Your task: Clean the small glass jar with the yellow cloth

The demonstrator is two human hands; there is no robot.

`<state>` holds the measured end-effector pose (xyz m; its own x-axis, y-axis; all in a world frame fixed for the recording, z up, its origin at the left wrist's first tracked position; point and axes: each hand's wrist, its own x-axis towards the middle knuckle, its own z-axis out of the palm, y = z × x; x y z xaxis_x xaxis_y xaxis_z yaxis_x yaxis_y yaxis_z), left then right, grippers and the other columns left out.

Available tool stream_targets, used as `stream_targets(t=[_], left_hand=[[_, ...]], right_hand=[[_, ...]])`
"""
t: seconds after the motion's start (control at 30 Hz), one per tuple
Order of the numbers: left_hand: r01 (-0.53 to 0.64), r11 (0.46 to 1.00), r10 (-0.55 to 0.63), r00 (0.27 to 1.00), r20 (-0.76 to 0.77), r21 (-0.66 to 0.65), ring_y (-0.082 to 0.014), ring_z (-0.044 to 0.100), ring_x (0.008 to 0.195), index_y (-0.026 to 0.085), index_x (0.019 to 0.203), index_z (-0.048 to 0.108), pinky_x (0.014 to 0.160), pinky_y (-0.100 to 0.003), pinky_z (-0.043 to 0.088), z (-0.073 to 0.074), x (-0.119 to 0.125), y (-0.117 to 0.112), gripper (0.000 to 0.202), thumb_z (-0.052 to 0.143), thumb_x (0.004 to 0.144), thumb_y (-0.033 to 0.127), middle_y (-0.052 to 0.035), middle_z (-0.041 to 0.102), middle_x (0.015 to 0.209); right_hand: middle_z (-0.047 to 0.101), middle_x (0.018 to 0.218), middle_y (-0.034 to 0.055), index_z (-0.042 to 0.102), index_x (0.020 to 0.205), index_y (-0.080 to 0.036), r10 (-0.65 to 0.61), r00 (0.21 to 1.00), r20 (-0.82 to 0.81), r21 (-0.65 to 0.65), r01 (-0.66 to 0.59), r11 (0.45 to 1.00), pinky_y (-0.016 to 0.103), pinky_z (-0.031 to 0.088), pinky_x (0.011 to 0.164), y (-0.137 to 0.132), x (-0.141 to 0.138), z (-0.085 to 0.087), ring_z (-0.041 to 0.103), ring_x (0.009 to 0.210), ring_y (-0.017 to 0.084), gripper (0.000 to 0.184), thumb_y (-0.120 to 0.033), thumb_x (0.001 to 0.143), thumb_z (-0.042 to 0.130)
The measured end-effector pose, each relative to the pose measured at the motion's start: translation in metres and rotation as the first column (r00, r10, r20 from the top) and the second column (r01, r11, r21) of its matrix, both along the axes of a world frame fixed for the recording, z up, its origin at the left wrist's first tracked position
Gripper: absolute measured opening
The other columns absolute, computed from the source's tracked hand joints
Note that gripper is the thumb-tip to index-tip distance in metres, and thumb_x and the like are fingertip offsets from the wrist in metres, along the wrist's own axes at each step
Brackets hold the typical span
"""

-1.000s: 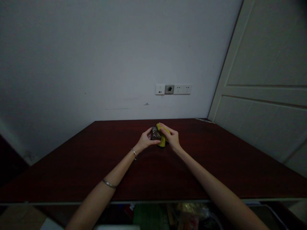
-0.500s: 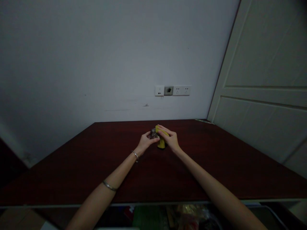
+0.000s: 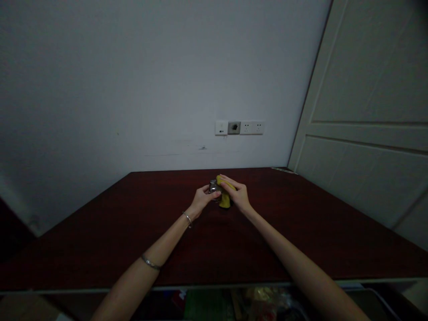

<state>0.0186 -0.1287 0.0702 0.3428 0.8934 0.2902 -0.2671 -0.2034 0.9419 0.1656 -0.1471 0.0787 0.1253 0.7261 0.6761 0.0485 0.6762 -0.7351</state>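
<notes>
I have both hands close together over the middle of the dark red table [image 3: 127, 236], in its far half. The left hand [image 3: 201, 199] is closed on a small dark, shiny object [image 3: 214, 186], thumb along its near side and fingers round its left; from this far off I can't make out what it is. The object sits between the two hands, just left of a yellow cloth [image 3: 225, 201]. My right hand [image 3: 238, 195] is clamped on that cloth, fingers pointing to the far left, with one fold up against the object's right side and another part hanging down on the near side. I cannot tell whether the object or the cloth's lower end touches the tabletop.

I see a silver bracelet [image 3: 187, 219] at the left wrist and a wider band [image 3: 150, 262] further up that forearm. Beyond the far edge the pale wall [image 3: 167, 80] carries a row of sockets [image 3: 252, 128], right of centre. On the right stands a pale panelled door [image 3: 364, 84]. Below the near edge I get a dim view of a green item [image 3: 207, 304] and some crinkled packaging [image 3: 265, 294], too dark for me to name more closely
</notes>
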Motion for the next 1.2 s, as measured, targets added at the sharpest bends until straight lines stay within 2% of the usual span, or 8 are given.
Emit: stream_targets(t=[0.2, 0.27, 0.47, 0.7, 0.8, 0.97, 1.03, 1.2], left_hand=[[-0.024, 0.998, 0.025, 1.000, -0.015, 0.058, -0.0175, 0.060, 0.086, 0.012, 0.099, 0.063, 0.079, -0.029, 0.046, -0.002, -0.003, 0.004, 0.047, 0.077, 0.057, 0.027, -0.0088, 0.066, 0.099], [-0.027, 0.997, 0.029, 0.999, -0.029, 0.066, -0.0175, 0.060, 0.086, 0.012, 0.099, 0.063, 0.079, -0.029, 0.046, -0.003, -0.003, 0.005, 0.048, 0.077, 0.056, 0.026, -0.0088, 0.066, 0.099], [-0.004, 0.999, 0.006, 0.998, -0.059, 0.047, -0.0171, 0.060, 0.086, 0.011, 0.098, 0.061, 0.080, -0.030, 0.046, -0.003, -0.003, 0.005, 0.051, 0.079, 0.051, 0.021, -0.0082, 0.066, 0.098], [-0.023, 0.998, 0.023, 1.000, 0.007, 0.064, -0.0192, 0.060, 0.088, 0.012, 0.096, 0.063, 0.083, -0.032, 0.045, 0.000, -0.001, 0.002, 0.050, 0.080, 0.050, 0.022, -0.0081, 0.066, 0.097], [-0.014, 0.999, 0.013, 1.000, 0.022, 0.051, -0.0189, 0.061, 0.084, 0.011, 0.096, 0.063, 0.081, -0.032, 0.046, 0.000, -0.001, 0.001, 0.049, 0.078, 0.052, 0.025, -0.0082, 0.067, 0.094], [0.006, 0.999, -0.006, 1.000, -0.002, 0.050, -0.0173, 0.061, 0.083, 0.011, 0.099, 0.062, 0.079, -0.030, 0.047, 0.000, -0.001, 0.001, 0.051, 0.079, 0.052, 0.023, -0.0075, 0.067, 0.094], [-0.002, 0.998, 0.003, 1.000, -0.012, 0.060, -0.0174, 0.060, 0.085, 0.011, 0.099, 0.061, 0.080, -0.030, 0.046, -0.001, -0.001, 0.002, 0.052, 0.079, 0.052, 0.022, -0.0078, 0.066, 0.097], [-0.040, 0.987, 0.059, 0.992, -0.114, 0.158, -0.0183, 0.060, 0.086, 0.011, 0.097, 0.061, 0.081, -0.031, 0.046, -0.003, -0.001, 0.009, 0.051, 0.079, 0.051, 0.023, -0.0087, 0.065, 0.099]], right_hand=[[0.061, 0.116, 0.0015, 0.069, 0.093, -0.028, 0.002, 0.968, 0.252, 0.168, -0.046, 0.985, 0.040, 0.041, 0.098, -0.009, 0.004, 0.005, 0.056, 0.109, 0.023, 0.021, -0.029, 0.073, 0.064], [0.061, 0.115, 0.0014, 0.069, 0.094, -0.028, 0.003, 0.968, 0.252, 0.162, -0.046, 0.986, 0.039, 0.042, 0.098, -0.008, 0.005, 0.004, 0.056, 0.108, 0.022, 0.021, -0.028, 0.073, 0.064], [0.064, 0.110, 0.0030, 0.068, 0.095, -0.025, -0.010, 0.995, 0.099, 0.057, 0.005, 0.998, 0.038, 0.043, 0.096, -0.001, 0.003, 0.001, 0.059, 0.104, 0.021, 0.022, -0.030, 0.074, 0.062], [0.059, 0.119, 0.0003, 0.068, 0.096, -0.028, -0.030, 0.956, 0.293, 0.193, -0.028, 0.981, 0.038, 0.040, 0.099, -0.015, 0.003, 0.007, 0.053, 0.112, 0.021, 0.023, -0.027, 0.075, 0.062], [0.060, 0.117, 0.0003, 0.068, 0.095, -0.028, -0.016, 0.972, 0.236, 0.165, -0.024, 0.986, 0.037, 0.040, 0.099, -0.015, 0.000, 0.008, 0.055, 0.110, 0.021, 0.022, -0.028, 0.074, 0.062], [0.064, 0.111, 0.0030, 0.069, 0.094, -0.024, 0.011, 1.000, 0.026, 0.043, -0.012, 0.999, 0.038, 0.041, 0.098, -0.005, -0.002, 0.004, 0.058, 0.106, 0.022, 0.022, -0.030, 0.074, 0.063], [0.064, 0.111, 0.0036, 0.069, 0.094, -0.024, 0.018, 1.000, 0.018, 0.034, -0.018, 0.999, 0.039, 0.041, 0.098, -0.003, -0.001, 0.003, 0.058, 0.106, 0.022, 0.022, -0.030, 0.074, 0.063], [0.060, 0.118, 0.0015, 0.068, 0.096, -0.028, -0.004, 0.958, 0.286, 0.175, -0.048, 0.983, 0.040, 0.039, 0.100, -0.012, 0.004, 0.007, 0.053, 0.113, 0.022, 0.022, -0.029, 0.075, 0.062]])
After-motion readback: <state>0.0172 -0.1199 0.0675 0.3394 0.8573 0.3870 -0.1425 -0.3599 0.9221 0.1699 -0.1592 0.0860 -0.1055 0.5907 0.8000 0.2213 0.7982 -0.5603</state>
